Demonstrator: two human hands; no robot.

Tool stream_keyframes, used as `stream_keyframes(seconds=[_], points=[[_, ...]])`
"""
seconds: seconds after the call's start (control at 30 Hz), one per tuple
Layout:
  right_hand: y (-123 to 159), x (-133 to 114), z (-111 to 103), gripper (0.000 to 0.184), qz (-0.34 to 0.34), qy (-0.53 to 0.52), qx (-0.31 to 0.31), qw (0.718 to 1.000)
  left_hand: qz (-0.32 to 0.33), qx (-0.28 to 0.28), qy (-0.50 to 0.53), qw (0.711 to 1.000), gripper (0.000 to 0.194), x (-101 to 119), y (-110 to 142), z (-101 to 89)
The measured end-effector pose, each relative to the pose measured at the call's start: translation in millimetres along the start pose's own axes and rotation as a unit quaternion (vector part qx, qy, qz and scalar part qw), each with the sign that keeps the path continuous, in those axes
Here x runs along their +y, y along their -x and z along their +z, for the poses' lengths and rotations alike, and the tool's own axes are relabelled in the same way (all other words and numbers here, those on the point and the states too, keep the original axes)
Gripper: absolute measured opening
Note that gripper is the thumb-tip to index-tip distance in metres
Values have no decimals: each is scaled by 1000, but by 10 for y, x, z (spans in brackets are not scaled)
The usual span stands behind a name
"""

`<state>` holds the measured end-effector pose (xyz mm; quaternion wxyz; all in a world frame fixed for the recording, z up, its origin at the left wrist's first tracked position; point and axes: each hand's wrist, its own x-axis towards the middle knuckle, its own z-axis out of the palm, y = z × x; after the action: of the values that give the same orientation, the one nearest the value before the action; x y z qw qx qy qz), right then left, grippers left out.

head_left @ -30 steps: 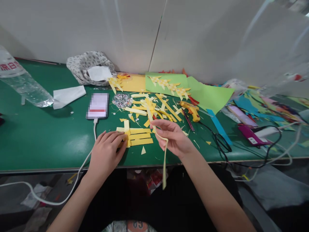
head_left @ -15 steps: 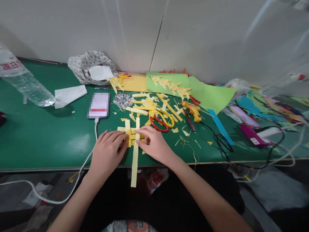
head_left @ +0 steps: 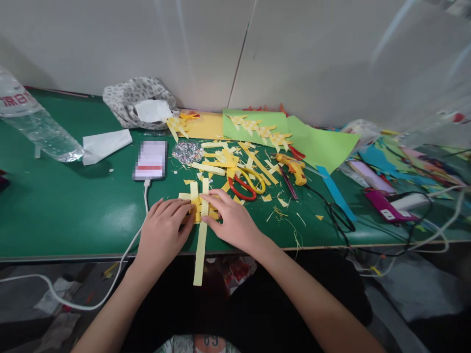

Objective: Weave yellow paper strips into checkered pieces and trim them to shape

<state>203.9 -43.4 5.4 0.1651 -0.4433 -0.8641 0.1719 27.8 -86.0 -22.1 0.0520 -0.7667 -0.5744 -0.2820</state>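
Observation:
My left hand (head_left: 167, 223) is curled at the left edge of a small weave of paper strips (head_left: 196, 202), its fingertips gripping that side against the table. My right hand (head_left: 233, 218) pinches a long pale yellow paper strip (head_left: 200, 250) between thumb and forefinger. This strip crosses the weave's right part, and its lower end sticks out past the table's front edge. Yellow horizontal strips show between the hands; the fingers cover part of the weave. Beyond my right hand lie scissors (head_left: 246, 191) with one red and one yellow handle loop.
On the green table (head_left: 73, 211) are cut strips and scraps (head_left: 257, 164), a yellow glue gun (head_left: 294, 167) with a black cord, and a phone (head_left: 150, 161) on a white cable. A water bottle (head_left: 33, 120) stands left; green paper (head_left: 324, 139) and a purple power bank (head_left: 386, 207) lie right.
My right hand has slid the long pale strip slightly left, closer to the vertical strip beside it. The left hand stays almost in place.

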Motion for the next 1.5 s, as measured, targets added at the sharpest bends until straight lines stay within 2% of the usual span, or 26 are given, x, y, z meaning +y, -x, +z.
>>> stream_keyframes(seconds=[0.23, 0.3, 0.5, 0.7, 0.8, 0.97, 1.13, 1.23, 1.33, 1.5], points=[[5, -4, -22, 67, 24, -8, 11, 1000, 0, -3, -1, 1000, 19, 4, -5, -5], [9, 7, -21, 65, 7, -15, 10, 1000, -1, -4, -1, 1000, 19, 7, -4, -9], [28, 35, 2, 38, -34, -24, -6, 999, 1, -3, -5, 1000, 19, 10, -3, -15], [11, 35, -10, 44, -2, -33, -18, 999, -3, -7, -7, 1000, 19, 16, -10, -12], [7, 44, -9, 48, -8, -42, -16, 999, -19, -11, -5, 1000, 26, 29, -10, -24], [18, 48, -19, 55, -8, -44, -22, 999, -67, 8, 33, 997, 47, 45, 9, -53], [25, 29, -37, 57, -6, -27, -41, 999, -107, 47, 132, 984, 56, 51, 55, -75], [16, 16, -30, 49, -3, -2, -47, 999, -109, 62, 178, 976, 60, 62, 60, -93], [6, 4, -26, 40, -2, 18, -49, 999, -89, 20, 136, 986, 50, 65, 37, -96], [10, -2, -23, 53, 16, 18, -44, 999, -31, -58, 51, 997, 34, 49, -5, -48]])
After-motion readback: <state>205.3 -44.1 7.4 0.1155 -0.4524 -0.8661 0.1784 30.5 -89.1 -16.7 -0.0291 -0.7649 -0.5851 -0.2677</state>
